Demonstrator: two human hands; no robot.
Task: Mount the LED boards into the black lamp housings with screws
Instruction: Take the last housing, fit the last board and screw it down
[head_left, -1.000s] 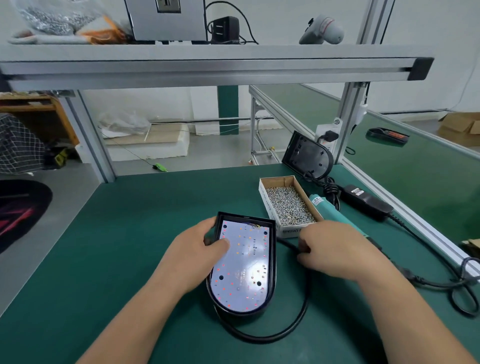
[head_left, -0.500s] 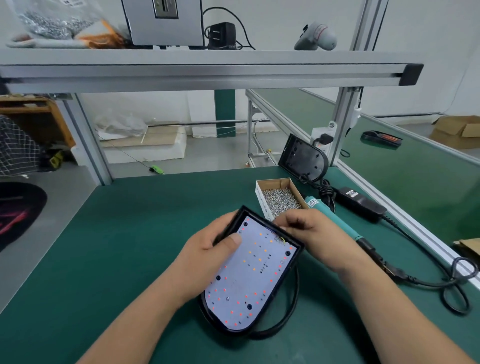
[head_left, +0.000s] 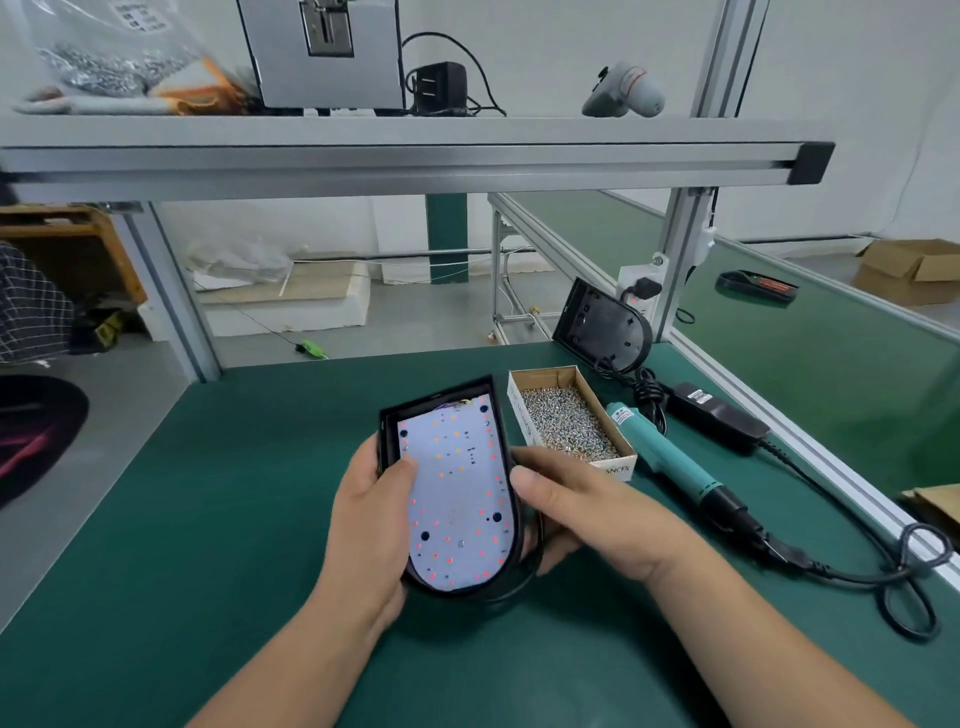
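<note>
A black lamp housing (head_left: 439, 402) with a white LED board (head_left: 457, 488) seated inside is lifted off the green mat, tilted toward me. My left hand (head_left: 371, 519) grips its left side, thumb resting on the board. My right hand (head_left: 587, 514) grips the right edge, thumb on the rim and fingers curled underneath. A black cable loops below the housing. A cardboard box of screws (head_left: 569, 423) sits just right of the housing. A teal electric screwdriver (head_left: 670, 462) lies on the mat beyond the box.
A second black housing (head_left: 602, 332) leans against the frame post at the back right. A black power adapter (head_left: 719, 418) and its cable (head_left: 904, 577) trail along the right edge. An aluminium shelf (head_left: 405, 156) spans overhead.
The housing was turned from a rightward tilt to nearly upright in my view and lifted. My right hand moved from its top corner to the right side and now grips it.
</note>
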